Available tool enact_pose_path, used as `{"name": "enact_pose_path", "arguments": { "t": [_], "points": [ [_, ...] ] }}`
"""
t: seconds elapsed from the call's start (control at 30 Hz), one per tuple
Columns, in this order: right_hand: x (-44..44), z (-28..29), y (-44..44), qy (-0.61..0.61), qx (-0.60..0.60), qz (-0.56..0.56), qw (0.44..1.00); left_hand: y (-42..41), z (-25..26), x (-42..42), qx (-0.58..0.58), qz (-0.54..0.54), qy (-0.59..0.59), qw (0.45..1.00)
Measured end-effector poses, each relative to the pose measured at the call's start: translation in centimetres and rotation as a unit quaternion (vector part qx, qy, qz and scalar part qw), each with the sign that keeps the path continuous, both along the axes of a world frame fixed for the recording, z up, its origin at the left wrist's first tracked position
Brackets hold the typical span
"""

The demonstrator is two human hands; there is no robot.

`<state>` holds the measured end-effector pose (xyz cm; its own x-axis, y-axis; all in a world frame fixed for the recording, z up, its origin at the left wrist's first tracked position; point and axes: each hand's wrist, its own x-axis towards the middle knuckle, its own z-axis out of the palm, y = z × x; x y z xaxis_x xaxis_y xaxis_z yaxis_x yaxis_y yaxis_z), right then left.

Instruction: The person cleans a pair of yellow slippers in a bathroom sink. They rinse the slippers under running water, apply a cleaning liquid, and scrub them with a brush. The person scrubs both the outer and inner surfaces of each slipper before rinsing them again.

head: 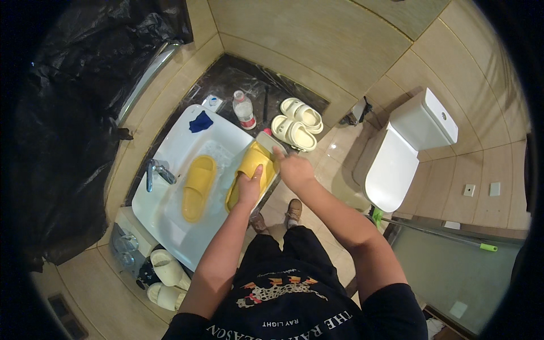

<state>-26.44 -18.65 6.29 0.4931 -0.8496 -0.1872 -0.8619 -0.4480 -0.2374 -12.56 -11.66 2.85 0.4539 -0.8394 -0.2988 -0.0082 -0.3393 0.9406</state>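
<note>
My left hand (250,188) grips a yellow slide sandal (262,163), with the fingers inside its opening and the thumb on top of the strap. The sandal is tilted over the near right rim of the white washbasin (146,202). In my right hand (297,171) is a pale, flat-backed scrubber (270,143), held against the toe end of that sandal. Its underside is hidden, so I cannot tell whether it has bristles. A second yellow slide sandal (199,189) lies in the basin, in cloudy water with some suds.
A chrome faucet (159,173) and a dark blue cloth (201,122) are on the basin. Behind it stand a plastic bottle (244,111) and cream clogs (294,131). Cream slippers (166,267) sit at the lower left. A white toilet (392,170) stands to the right.
</note>
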Motion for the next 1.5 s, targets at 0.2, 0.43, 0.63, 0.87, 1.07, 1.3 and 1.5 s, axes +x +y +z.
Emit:
{"name": "enact_pose_path", "arguments": {
  "t": [0.2,0.43,0.63,0.87,1.07,1.3,1.5],
  "points": [
    [-2.1,3.5,0.3,0.057,0.041,0.119,0.990,0.3,0.3,0.0,-0.012,0.035,0.040,0.999],
    [0.2,3.7,-2.0,0.065,0.056,0.111,0.990,0.4,-2.5,0.7,0.023,-0.024,0.007,0.999],
    [-3.1,5.0,-3.5,0.085,0.131,0.150,0.976,0.2,1.3,0.4,-0.007,-0.027,0.033,0.999],
    [-0.4,3.8,-2.8,0.086,0.096,0.133,0.983,0.1,-1.4,1.2,-0.007,-0.018,0.022,1.000],
    [-2.9,4.8,-5.5,0.153,0.052,0.221,0.962,0.0,0.7,0.9,-0.033,-0.067,0.012,0.997],
    [-2.3,3.9,-3.7,0.110,0.049,0.162,0.979,-0.1,-0.1,1.5,-0.025,-0.066,0.009,0.998],
    [-2.0,7.4,-4.8,0.129,0.042,0.164,0.977,-0.3,0.2,1.5,0.011,-0.098,-0.021,0.995]
  ]
}}
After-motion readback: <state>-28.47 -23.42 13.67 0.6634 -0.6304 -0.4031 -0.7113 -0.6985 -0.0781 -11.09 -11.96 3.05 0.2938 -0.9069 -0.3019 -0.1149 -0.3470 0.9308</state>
